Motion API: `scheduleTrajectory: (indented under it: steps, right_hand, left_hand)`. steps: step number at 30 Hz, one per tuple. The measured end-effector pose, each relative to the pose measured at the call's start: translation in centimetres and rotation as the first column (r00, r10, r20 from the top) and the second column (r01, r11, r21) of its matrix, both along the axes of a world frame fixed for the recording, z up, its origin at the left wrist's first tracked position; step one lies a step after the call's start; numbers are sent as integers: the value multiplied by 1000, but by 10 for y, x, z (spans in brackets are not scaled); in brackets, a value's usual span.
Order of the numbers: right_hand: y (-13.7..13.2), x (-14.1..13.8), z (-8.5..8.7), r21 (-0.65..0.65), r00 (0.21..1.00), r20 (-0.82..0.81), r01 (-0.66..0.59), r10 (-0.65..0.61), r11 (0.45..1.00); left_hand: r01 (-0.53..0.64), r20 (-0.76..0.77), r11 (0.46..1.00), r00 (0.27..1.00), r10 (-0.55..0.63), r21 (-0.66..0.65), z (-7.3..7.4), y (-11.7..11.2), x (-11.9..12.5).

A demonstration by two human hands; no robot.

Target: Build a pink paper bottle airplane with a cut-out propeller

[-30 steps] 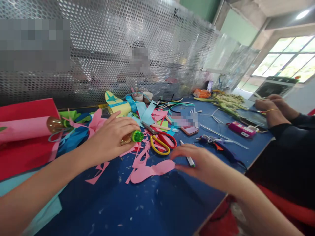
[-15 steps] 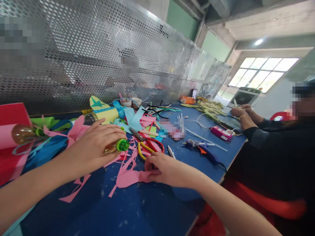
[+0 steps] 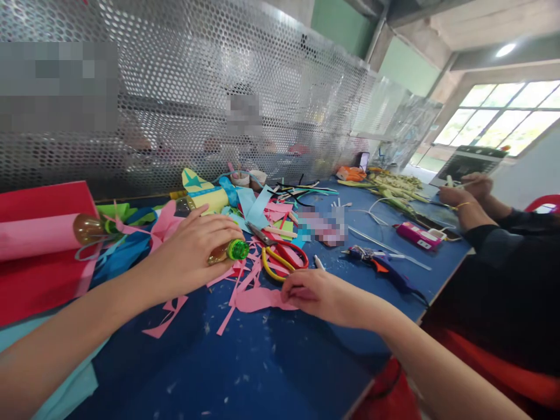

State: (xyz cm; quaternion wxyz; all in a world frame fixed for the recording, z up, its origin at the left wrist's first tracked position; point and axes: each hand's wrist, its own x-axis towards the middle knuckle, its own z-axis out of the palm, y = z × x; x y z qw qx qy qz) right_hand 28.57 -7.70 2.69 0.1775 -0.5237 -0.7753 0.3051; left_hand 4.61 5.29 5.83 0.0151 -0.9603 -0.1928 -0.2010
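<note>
Since a second ago the right hand (image 3: 321, 294) has come off the pen (image 3: 318, 262) and drawn in to the pink cutout (image 3: 258, 300); the left hand (image 3: 192, 254) has stayed on the bottle (image 3: 231, 251), and the view has swung a little.

Left hand: clasped over the bottle, which lies on its side on the desk (image 3: 271, 373) with only the green cap end showing past the fingertips. A round bottle lying flat would likely roll, so the palm on top seems to be steadying it. Right hand: fingers bent, tips on the near edge of the cutout, which lies flat between the two hands. I cannot tell whether they pinch the paper or only press on it; either way the contact probably keeps the light sheet from sliding.

Scissors (image 3: 282, 256) lie just beyond the right hand, blades pointing towards the left hand, handles nearest the right, within easy reach. Further right of that hand lies the glue gun (image 3: 380, 265).

Counted: two bottles, one under the left hand and a second bottle (image 3: 90, 228) well to its left, stuck in the end of a pink roll (image 3: 39, 233); one pair of scissors; one pen; one glue gun; one cutout. Pink strips (image 3: 245, 277) around the hands are too tangled to count. Two hands of a co-worker (image 3: 464, 195) rest at the far right
</note>
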Motion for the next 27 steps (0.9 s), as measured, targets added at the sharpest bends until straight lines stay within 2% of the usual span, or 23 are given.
scheduleTrajectory:
  steps: [9,14,18,21,24,25,27]
  right_hand:
    - [-11,3,4,-54,990,81,-111,115,992]
    - [-15,-7,6,158,981,188,-73,43,985]
    - [-13,-12,9,352,982,182,-19,-49,936]
    - [-9,-6,17,452,997,77,-6,-32,892]
    - [-3,0,28,493,988,-141,19,58,870]
    - [-1,1,31,471,966,-242,36,90,882]
    - [4,-3,34,344,882,-459,68,104,936]
  left_hand:
    - [-7,-2,999,1000,7,-34,5,-4,4]
    - [1,30,998,1000,1,-67,8,-7,2]
    - [-2,37,997,999,5,-81,13,-7,0]
    - [-2,42,996,999,5,-87,16,-6,-1]
    - [0,39,996,999,3,-91,17,-6,-2]
    - [1,36,996,999,2,-93,17,-6,-2]
    - [6,33,995,999,-2,-98,17,-7,-2]
